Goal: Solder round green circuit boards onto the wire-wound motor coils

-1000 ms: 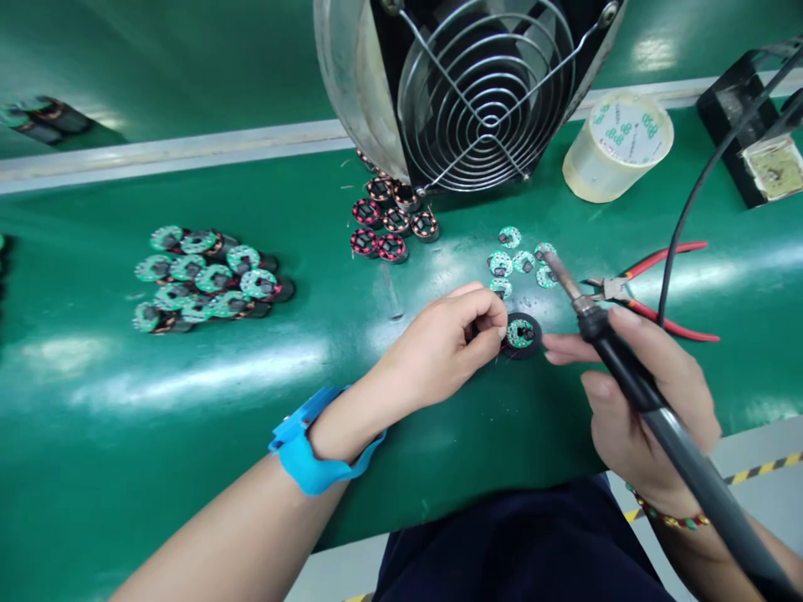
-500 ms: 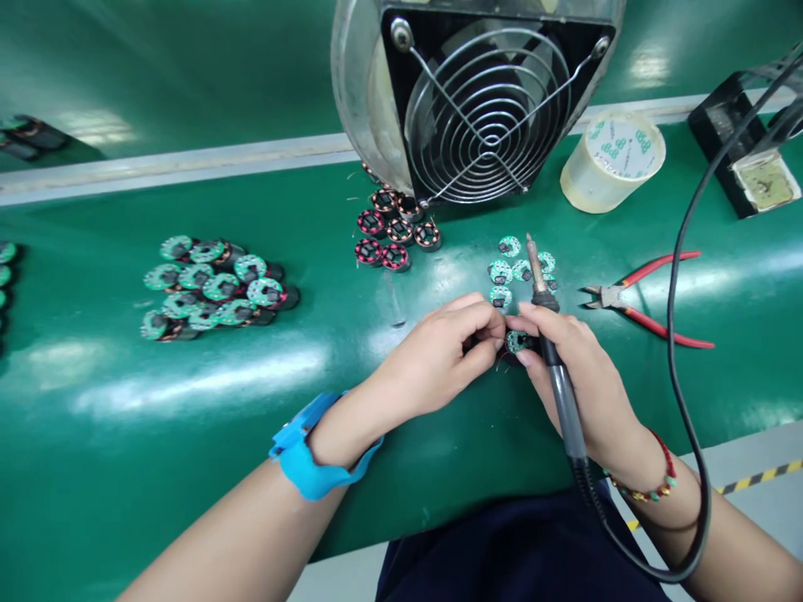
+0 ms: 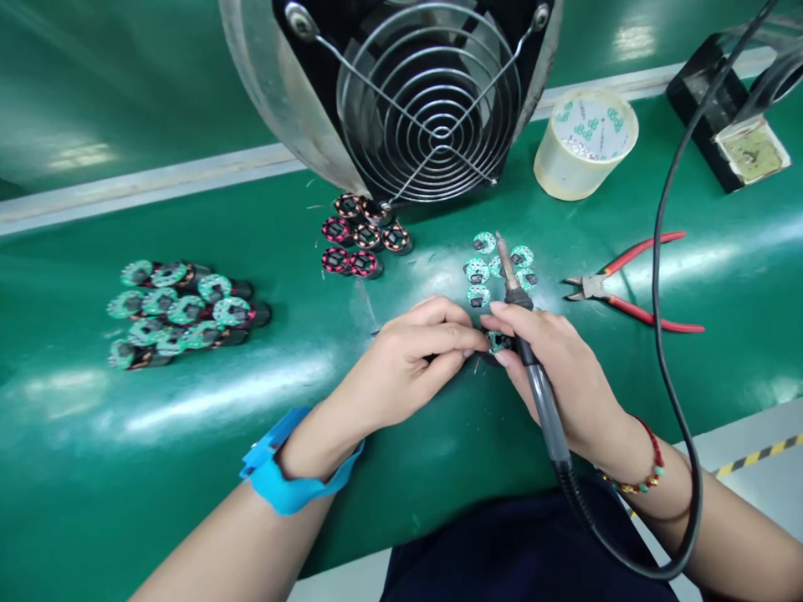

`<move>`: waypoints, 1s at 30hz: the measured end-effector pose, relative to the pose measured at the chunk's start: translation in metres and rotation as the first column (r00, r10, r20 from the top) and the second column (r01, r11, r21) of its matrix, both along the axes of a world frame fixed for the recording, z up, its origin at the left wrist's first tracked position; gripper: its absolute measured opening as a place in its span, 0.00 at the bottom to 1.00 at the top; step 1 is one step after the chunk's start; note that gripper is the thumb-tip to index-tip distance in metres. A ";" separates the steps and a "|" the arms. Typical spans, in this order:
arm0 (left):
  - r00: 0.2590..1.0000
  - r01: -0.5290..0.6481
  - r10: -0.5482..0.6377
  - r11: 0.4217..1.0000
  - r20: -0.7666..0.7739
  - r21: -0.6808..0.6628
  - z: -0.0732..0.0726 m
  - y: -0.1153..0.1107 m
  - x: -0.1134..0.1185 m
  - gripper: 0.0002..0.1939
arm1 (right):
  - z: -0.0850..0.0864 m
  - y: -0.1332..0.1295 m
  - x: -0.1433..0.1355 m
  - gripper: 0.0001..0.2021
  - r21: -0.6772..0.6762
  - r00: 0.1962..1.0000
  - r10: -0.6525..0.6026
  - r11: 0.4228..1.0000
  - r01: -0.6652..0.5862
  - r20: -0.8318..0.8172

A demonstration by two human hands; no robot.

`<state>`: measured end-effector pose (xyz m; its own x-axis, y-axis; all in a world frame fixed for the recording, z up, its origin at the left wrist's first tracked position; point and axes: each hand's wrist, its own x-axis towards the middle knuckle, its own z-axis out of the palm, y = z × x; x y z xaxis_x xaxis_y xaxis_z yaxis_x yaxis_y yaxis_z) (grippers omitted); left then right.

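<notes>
My right hand [image 3: 565,368] is closed round a soldering iron [image 3: 544,401], its bare tip pointing up and away from me. The thumb and fingertips of that same hand also rest against a small green round circuit board [image 3: 500,340] seated on a dark coil piece, partly hidden by the fingers. My left hand [image 3: 414,355] has its thumb and forefinger pinched together at the board's left edge; what lies between them is too small to make out. Fine loose wires stick out just below. Several loose round boards [image 3: 478,272] lie just beyond the iron's tip.
A metal-grilled fan [image 3: 439,134] stands at the back, with several wound coils [image 3: 364,264] before it. Coils topped with boards [image 3: 186,308] are grouped at left. Red-handled cutters [image 3: 593,288], a tape roll [image 3: 580,167] and an iron stand [image 3: 715,125] sit at right; the iron's cable [image 3: 658,276] loops past.
The view has shifted, so most things appear further left. My left fingers have straightened and drawn closer together at the board's edge. The right hand keeps its hold on the iron.
</notes>
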<state>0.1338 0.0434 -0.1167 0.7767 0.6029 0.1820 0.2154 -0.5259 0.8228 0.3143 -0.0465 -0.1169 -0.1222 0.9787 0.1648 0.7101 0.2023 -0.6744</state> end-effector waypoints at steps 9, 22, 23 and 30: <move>0.998 0.059 -0.045 0.944 -0.050 0.325 0.002 0.002 -0.003 0.13 | -0.001 -0.001 0.001 0.20 0.004 1.000 0.015 1.000 -0.015 -0.018; 0.985 0.077 0.015 0.855 -0.172 0.513 0.011 -0.004 -0.005 0.09 | -0.004 -0.001 0.000 0.21 -0.015 1.000 0.009 1.000 -0.009 -0.021; 0.983 0.054 0.034 0.886 -0.179 0.461 0.011 -0.006 -0.005 0.07 | -0.004 -0.001 0.000 0.21 -0.014 1.000 0.009 1.000 -0.010 -0.023; 0.943 0.097 0.024 0.934 -0.331 0.344 0.008 -0.016 0.001 0.10 | -0.003 -0.001 0.002 0.20 -0.009 0.999 0.020 1.000 -0.021 -0.042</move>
